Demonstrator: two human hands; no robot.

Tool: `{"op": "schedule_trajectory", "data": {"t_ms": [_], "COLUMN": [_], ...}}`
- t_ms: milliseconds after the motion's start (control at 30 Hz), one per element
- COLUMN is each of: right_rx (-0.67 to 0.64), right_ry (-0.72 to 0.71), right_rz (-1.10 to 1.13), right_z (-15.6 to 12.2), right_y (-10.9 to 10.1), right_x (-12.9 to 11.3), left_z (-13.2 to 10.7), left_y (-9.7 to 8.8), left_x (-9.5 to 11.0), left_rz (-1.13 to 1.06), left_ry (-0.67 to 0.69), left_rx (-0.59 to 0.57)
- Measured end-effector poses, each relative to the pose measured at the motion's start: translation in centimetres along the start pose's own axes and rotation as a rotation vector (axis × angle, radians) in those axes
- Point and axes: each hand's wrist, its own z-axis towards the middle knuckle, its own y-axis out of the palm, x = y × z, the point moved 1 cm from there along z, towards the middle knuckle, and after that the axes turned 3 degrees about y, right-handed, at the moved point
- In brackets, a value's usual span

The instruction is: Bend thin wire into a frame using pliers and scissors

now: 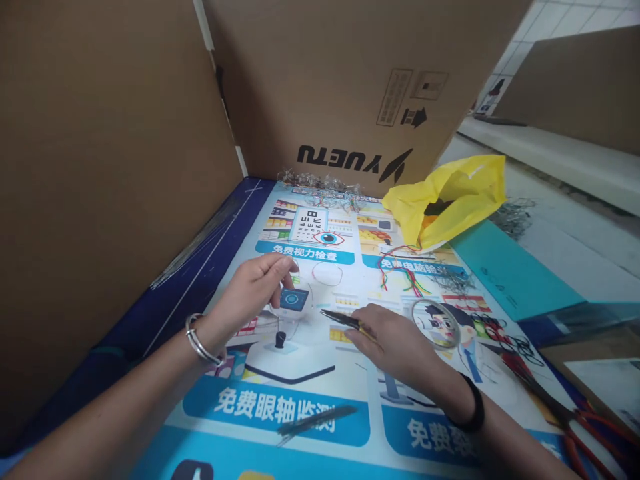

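Observation:
My left hand (253, 290) hovers over a printed poster (300, 400) that covers the table. Its fingers are pinched on something thin and clear that I cannot make out. My right hand (395, 340) is closed round slim pliers (343, 320) with yellow handles. The tips of the pliers point left toward the left hand's fingertips and stop a little short of them. A thin red wire loop (327, 273) lies on the poster just beyond both hands. There is a metal bangle on my left wrist and a black band on my right wrist.
Tall cardboard boxes (325, 80) wall off the left and back. At the back right sits a yellow plastic bag (450, 197), with coloured wires (400, 270) in front of it. A clear ring (435, 323), red-handled scissors (575, 420), a bundle of metal rods (315, 420) and a teal sheet (505, 267) lie around.

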Motion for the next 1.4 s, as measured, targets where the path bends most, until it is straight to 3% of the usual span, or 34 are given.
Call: {"op": "schedule_trajectory", "data": {"t_ms": [333,633,933,1133,1400], "right_rx": [0.091,0.188,0.186,0.225,0.361], "right_ry": [-0.048,-0.207,-0.371,-0.349,-0.238], "right_rz": [-0.365,-0.494,-0.552,-0.538,-0.626], "right_z": [4.0,7.5,8.5,7.7,3.7], "right_y": [-0.1,0.3,1.4,1.5,-0.7], "right_x": [-3.3,-4.9,-4.7,-4.3,-2.9], "left_z": [1.2,1.8,2.0,1.8,1.2], "left_y": [-4.0,-5.5,-5.5,-4.8,-1.3], "left_x": [-0.4,-1.0,-1.6,-1.6,-1.9], "left_rz": [-0.042,-0.067,-0.116,-0.153,-0.165], "left_ry": [0.048,0.089,0.091,0.023,-0.139], "left_rx": [0.225,0.281,0.253,0.144,-0.272]}}
